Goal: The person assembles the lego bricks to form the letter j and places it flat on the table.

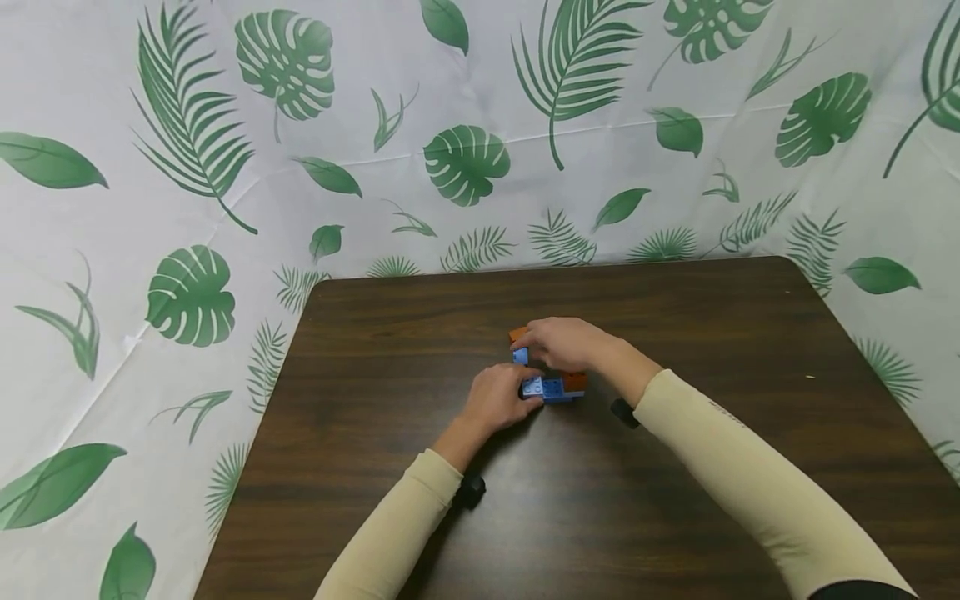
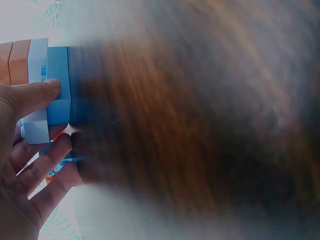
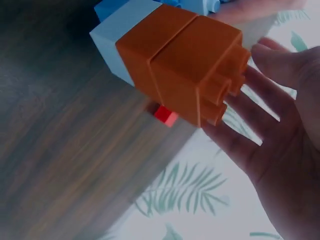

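1 flat-sided, boxy blue brick [image 2: 59, 70] in left hand [image 1: 497, 397]

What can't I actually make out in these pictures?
Head view: what lies beneath the right hand, which covers it.
Head view: the lettering on the right sleeve, too small to read.
Right wrist view: the full shape of the red piece, partly hidden by orange blocks.
Left wrist view: the tabletop's fine grain, blurred.
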`<state>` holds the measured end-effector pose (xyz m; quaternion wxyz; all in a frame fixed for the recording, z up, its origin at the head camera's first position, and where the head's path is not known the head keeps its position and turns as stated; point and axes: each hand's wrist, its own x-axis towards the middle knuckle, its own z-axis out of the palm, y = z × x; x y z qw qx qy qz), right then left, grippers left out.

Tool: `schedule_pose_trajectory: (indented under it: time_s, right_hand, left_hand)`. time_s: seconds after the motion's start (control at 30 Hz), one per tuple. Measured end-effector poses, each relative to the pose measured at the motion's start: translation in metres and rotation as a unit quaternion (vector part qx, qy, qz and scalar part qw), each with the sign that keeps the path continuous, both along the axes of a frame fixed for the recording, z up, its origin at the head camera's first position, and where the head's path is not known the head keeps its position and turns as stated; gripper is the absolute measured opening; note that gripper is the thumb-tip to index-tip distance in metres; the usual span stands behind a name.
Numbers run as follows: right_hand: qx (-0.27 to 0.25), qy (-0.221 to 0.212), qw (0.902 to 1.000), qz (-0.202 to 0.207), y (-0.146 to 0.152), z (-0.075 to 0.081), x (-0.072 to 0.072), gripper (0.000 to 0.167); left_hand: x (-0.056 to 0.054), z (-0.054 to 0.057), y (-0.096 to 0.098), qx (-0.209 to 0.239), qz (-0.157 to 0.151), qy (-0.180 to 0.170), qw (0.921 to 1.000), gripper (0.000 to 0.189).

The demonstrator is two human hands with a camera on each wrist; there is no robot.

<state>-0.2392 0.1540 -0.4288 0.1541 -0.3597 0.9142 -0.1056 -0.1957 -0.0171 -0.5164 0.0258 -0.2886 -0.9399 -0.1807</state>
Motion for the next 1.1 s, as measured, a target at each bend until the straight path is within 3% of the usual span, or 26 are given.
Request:
schedule_pose_trajectory:
  time_s: [0.2, 0.37, 0.53, 0.77, 1.1]
  right_hand:
    - [0.030, -0.013, 0.9987, 0.038, -0.013, -0.015, -0.009, 0.046]
    - [0.021, -0.017, 0.9995, 0.015, -0.014, -0.025, -0.017, 0.042]
    - [0.021, 0.012, 0.9997, 0.010, -0.014, -0.030, -0.020, 0.033]
    - [0.033, 0.037, 0.9980, 0.039, -0.015, -0.031, -0.020, 0.032]
    - [0.061, 0.015, 0.9980, 0.011, -0.013, -0.026, -0.027, 0.025]
  left_hand:
    - [0.001, 0.001, 0.001, -0.001, 0.007, -0.003, 1.0000, 0.041]
    - [0.001, 0.001, 0.002, -0.004, 0.006, -0.005, 1.0000, 0.041]
    - [0.000, 0.002, 0.001, -0.002, 0.006, 0.000, 1.0000, 0.039]
    - [0.000, 0.002, 0.000, -0.001, 0.007, 0.005, 1.0000, 0.036]
    - [-0.003, 0.003, 0.004, -0.001, 0.008, -0.001, 1.0000, 0.039]
